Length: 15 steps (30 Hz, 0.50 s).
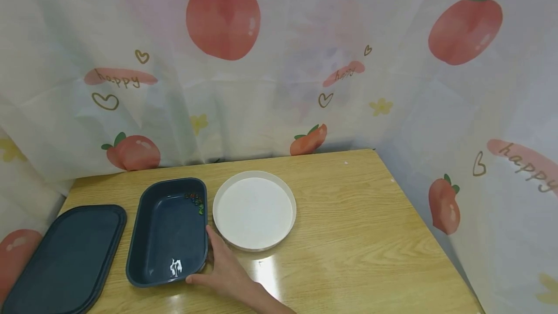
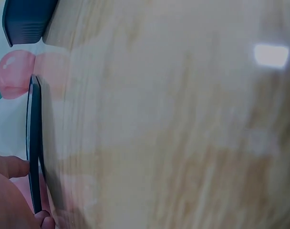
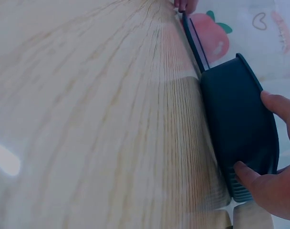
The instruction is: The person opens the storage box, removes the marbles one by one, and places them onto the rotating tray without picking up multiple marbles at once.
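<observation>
In the head view a deep dark blue rectangular box (image 1: pixel 167 236) stands on the table, with several small red and green bits (image 1: pixel 201 207) at its far right corner. My right hand (image 1: pixel 226 270) grips its near right corner, thumb against the near wall and fingers along the right side. To the left lies a flat dark blue lid (image 1: pixel 71 256). My left hand (image 2: pixel 11 200) is outside the head view; the left wrist view shows it pinching the lid's edge, thumb on top and fingertips below.
A round white shallow tray (image 1: pixel 255 210) stands just right of the box, close to the right hand's fingers. The wooden table (image 1: pixel 348 227) extends to the right. A curtain printed with peaches (image 1: pixel 223 21) hangs behind and beside it.
</observation>
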Available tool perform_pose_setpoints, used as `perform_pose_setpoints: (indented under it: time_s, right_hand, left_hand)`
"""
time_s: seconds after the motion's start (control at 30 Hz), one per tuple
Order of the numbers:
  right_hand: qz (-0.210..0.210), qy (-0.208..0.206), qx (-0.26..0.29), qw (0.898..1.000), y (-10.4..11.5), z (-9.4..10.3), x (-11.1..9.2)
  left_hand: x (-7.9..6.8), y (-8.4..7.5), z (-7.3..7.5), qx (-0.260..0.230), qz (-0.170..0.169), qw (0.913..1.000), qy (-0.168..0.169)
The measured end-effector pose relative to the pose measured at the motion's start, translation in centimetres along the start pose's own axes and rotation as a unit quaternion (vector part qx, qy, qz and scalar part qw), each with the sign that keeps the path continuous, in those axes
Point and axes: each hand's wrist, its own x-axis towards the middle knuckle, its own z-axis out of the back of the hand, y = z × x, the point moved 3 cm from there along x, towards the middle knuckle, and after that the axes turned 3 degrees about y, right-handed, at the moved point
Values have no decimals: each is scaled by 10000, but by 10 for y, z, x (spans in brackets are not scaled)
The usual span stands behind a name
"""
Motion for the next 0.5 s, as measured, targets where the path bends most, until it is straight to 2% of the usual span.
perform_pose_setpoints:
  time_s: [0.07,0.1,0.27,0.5]
  right_hand:
    - [-11,2,-17,10000,0,0,0]
    - [-14,7,-21,10000,0,0,0]
    - [-29,30,-34,10000,-1,0,1]
    - [-110,50,-212,9997,0,0,1]
  left_hand:
    - [-2,1,-1,-29,-46,10000,-62]
    - [-2,1,-1,51,-181,9998,-97]
    - [-1,0,-1,64,-230,9995,-230]
    - [-2,-19,-3,-168,-106,9975,-674]
